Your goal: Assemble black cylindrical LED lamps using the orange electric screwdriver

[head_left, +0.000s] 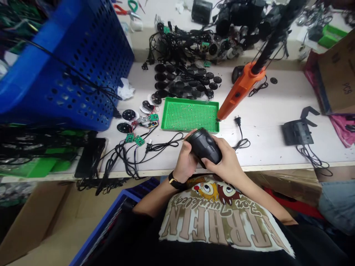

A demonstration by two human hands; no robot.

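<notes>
1. Left hand (184,162) and right hand (226,157) are both closed around a black rounded plastic housing (205,146), the left cupping its left side and the right wrapped over its right side.
2. That housing is held above the near part of a white workbench (263,129), just near of a green perforated tray (190,115).
3. It looks light, hollow and stiff. Its smooth curved shell could slip, so a full wrap around the widest part seems the surest hold.
4. To the right, an orange electric screwdriver (240,91) has its tip just beside the tray.
5. To the left, green circuit boards (153,117) lie among tangled black cables (122,159).
</notes>
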